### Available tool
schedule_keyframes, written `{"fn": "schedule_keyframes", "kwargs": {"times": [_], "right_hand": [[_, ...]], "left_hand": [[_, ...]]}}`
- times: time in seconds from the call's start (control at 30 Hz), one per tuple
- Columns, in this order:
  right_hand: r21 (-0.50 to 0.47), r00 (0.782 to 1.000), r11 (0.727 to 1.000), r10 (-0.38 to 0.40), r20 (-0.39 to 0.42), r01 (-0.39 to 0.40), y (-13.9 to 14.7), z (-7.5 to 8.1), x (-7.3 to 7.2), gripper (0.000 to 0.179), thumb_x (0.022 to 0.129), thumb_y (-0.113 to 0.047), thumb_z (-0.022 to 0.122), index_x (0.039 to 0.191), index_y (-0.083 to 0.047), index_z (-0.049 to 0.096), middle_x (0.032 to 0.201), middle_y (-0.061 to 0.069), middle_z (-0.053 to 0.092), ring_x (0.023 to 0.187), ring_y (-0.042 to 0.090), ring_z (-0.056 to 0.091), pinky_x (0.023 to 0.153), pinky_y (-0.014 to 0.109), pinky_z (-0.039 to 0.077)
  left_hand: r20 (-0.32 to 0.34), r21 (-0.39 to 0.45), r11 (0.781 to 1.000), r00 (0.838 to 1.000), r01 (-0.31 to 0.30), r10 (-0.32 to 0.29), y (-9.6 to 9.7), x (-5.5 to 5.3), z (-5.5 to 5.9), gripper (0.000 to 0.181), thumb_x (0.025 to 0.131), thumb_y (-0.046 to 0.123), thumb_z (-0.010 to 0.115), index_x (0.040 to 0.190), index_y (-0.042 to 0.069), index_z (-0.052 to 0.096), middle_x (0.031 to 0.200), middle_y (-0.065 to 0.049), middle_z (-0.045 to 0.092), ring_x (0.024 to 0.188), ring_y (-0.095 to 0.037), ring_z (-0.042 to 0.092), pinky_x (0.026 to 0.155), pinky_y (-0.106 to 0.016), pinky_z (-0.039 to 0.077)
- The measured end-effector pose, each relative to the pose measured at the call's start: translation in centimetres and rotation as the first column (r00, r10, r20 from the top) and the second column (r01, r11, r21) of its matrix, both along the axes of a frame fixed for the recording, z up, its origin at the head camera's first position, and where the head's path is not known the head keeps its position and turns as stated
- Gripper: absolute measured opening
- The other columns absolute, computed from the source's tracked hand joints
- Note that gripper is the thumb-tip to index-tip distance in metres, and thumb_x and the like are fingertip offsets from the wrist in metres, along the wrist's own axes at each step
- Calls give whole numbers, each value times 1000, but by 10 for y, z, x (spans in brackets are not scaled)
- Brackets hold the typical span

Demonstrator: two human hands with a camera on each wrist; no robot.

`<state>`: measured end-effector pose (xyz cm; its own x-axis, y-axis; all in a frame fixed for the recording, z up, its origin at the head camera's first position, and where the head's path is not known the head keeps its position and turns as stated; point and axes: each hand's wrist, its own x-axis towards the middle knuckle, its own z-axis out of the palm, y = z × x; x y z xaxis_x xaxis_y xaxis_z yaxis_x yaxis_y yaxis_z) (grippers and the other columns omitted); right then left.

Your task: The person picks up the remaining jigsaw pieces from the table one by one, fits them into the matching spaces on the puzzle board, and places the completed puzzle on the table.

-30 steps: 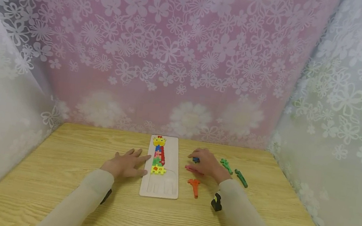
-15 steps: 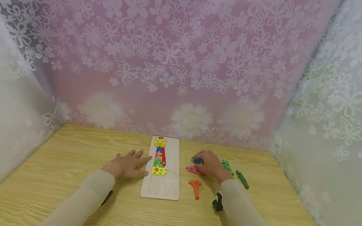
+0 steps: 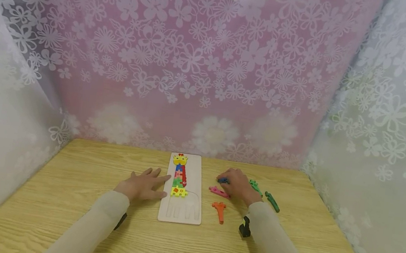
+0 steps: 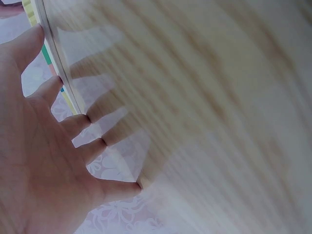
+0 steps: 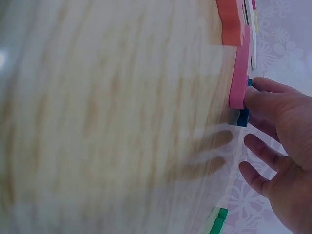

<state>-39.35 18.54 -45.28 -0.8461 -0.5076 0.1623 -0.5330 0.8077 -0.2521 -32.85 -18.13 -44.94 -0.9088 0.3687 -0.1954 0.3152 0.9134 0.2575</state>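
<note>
In the head view, a pale puzzle board [image 3: 193,181] lies mid-table, with a giraffe's yellow head [image 3: 180,160] and several coloured neck and body pieces fitted in it. Recesses for legs show at its lower end. My left hand [image 3: 140,184] is spread flat beside the board, thumb and index fingertip at its left edge. To the right of the board, my right hand [image 3: 238,185] pinches a blue puzzle piece [image 3: 223,180] low at the table; the wrist view shows the blue piece [image 5: 243,118] partly behind the thumb. A pink puzzle piece [image 3: 219,192] lies just nearer than these fingers.
An orange puzzle piece [image 3: 219,211] lies right of the board's lower end. Light green [image 3: 255,187] and dark green [image 3: 272,201] pieces lie right of my right hand. Flower-patterned curtains [image 3: 210,67] stand behind the wooden table [image 3: 187,248] and on both sides.
My right hand has shifted slightly right along with the blue piece, leaving more of the pink piece uncovered. The left hand stays by the board; the head view has shifted a little.
</note>
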Motion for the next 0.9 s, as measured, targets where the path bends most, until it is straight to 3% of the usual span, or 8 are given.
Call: {"fn": "schedule_keyframes", "kwargs": {"times": [0.47, 0.9], "right_hand": [[-32, 1000, 999, 14, -16, -15, 1, 0, -2, 27, 94, -1, 69, 115, -13, 81, 105, 9, 74, 96, 30, 65, 82, 47, 57], [-87, 996, 994, 57, -68, -62, 0, -4, -4, 24, 93, 0, 70, 110, -12, 82, 106, 9, 75, 99, 31, 63, 90, 52, 54]], "left_hand": [[-6, -2, 1000, 1000, 3, -3, 0, 1, 0, 75, 98, 72, 46, 163, 39, 28, 174, -11, 19, 160, -43, 15, 114, -86, 11], [-8, 9, 1000, 1000, 8, -8, 0, 2, 0, 73, 99, 69, 47, 163, 38, 29, 173, -13, 19, 160, -45, 15, 113, -87, 11]]}}
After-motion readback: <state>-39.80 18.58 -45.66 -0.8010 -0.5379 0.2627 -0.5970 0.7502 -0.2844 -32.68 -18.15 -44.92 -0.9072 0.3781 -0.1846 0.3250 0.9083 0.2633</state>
